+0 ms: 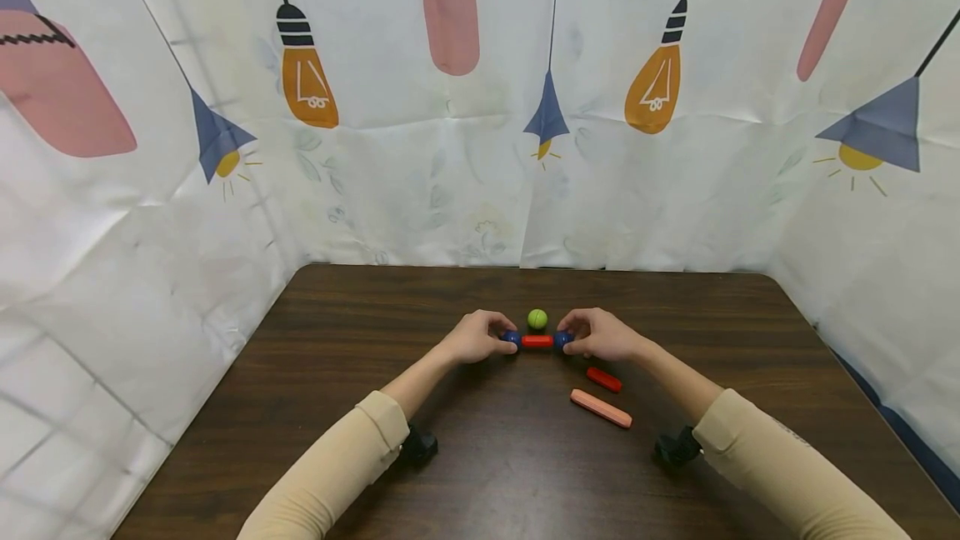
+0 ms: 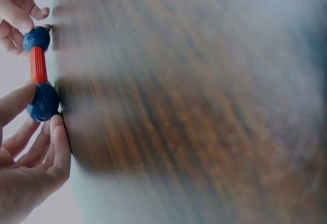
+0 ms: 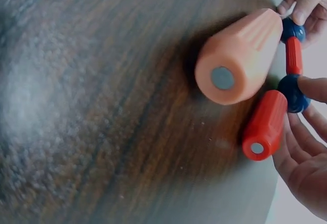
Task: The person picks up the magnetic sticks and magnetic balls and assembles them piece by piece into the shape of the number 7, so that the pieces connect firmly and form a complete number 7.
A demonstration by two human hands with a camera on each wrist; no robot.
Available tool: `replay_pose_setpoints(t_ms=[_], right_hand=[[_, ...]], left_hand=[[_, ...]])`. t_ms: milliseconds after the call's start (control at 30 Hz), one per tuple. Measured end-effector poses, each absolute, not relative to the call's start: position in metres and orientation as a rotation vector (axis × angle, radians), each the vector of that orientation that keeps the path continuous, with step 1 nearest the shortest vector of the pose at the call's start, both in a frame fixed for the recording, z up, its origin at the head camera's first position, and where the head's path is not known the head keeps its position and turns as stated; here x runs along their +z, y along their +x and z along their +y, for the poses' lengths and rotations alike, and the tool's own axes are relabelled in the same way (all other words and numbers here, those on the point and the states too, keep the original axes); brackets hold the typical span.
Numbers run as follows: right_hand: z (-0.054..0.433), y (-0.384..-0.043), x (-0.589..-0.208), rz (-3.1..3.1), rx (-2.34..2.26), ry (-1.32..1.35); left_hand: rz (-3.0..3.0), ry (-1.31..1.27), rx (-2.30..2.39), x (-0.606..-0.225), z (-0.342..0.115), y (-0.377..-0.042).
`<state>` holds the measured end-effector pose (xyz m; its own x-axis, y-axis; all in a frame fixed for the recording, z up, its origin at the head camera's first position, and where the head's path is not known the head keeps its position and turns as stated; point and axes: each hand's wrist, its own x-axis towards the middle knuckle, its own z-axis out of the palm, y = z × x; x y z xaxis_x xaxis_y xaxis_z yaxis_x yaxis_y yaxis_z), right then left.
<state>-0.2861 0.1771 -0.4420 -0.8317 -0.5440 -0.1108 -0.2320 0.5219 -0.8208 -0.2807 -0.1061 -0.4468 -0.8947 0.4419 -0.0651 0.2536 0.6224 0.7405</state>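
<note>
A short red rod [image 1: 537, 342] lies between two blue balls and touches both, forming one straight piece on the brown table. My left hand [image 1: 477, 337] pinches the left blue ball [image 2: 44, 102] between thumb and fingers. On the other end, my right hand [image 1: 602, 335] pinches the right blue ball [image 3: 293, 94] the same way. Just behind the red rod sits a yellow-green ball [image 1: 537, 319]. Nearer to me than the right hand lie a loose red rod [image 1: 603, 380] and a longer salmon-pink rod [image 3: 240, 55]; each shows a round silvery disc in its end.
The dark wood table [image 1: 480, 473] reaches back to a white patterned curtain [image 1: 480, 190], which also hangs along both sides. A black wrist device [image 1: 418, 446] sits under the left sleeve, and another black device [image 1: 677, 447] under the right.
</note>
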Motion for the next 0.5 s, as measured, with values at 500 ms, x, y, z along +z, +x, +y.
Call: replay_pose_setpoints(t_ms=[500], right_hand=[[0.1769, -0.2884, -0.4476, 2.425, -1.235, -0.65]], left_hand=[[2.608, 0.589, 1.099, -0.4477, -0.102, -0.2838]])
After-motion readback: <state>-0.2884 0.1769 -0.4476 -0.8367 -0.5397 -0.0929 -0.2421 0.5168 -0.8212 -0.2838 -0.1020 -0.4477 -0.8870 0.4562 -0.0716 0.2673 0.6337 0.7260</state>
